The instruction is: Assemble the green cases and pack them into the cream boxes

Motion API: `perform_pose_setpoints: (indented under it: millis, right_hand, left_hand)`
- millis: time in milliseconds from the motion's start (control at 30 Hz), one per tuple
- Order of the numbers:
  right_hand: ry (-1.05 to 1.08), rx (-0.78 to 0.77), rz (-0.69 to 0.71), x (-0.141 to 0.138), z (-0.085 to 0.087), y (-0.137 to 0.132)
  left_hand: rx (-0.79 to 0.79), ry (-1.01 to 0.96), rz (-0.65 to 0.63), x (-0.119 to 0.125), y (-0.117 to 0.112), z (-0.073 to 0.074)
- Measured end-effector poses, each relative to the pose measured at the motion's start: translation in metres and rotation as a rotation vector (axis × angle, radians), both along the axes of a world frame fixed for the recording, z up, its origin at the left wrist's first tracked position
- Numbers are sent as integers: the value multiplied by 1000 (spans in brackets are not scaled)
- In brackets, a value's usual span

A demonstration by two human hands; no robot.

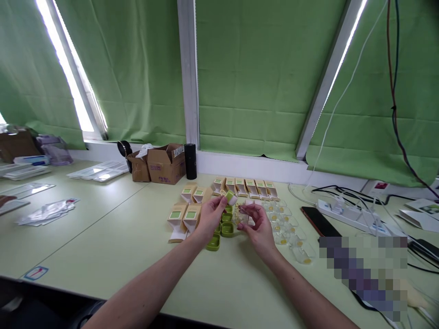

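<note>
My left hand pinches a small green block between thumb and fingers above the table. My right hand is closed on a small clear plastic piece just to the right of it. Below the hands lie several green trays. Tan cartons with green labels stand to the left, and a row of them runs behind. Clear plastic shells with yellow dots lie in rows to the right of my right hand.
Open cardboard boxes and a black cylinder stand at the back by the window sill. A dark phone, a white power strip and cables lie at right. Plastic trays and packets sit at left.
</note>
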State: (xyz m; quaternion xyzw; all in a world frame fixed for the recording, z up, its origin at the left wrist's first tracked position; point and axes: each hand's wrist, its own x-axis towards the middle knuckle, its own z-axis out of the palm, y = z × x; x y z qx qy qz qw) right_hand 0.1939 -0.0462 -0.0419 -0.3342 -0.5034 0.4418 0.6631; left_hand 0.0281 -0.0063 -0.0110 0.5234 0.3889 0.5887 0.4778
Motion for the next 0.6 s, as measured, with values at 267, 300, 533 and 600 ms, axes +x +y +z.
perform_pose_setpoints:
  millis: [267,300,533,600]
  right_hand:
    - [144,-68,113,4,1,1]
    - [158,-74,122,5,1,1]
    - [226,-91,189,8,4,0]
    - [234,-96,184,7,5,-1]
  left_hand:
    - [16,7,-58,1,-6,4]
    - [23,15,-62,2,-7,4]
    - [46,40,-96,4,-5,0]
    - [48,42,-98,5,-4,-1]
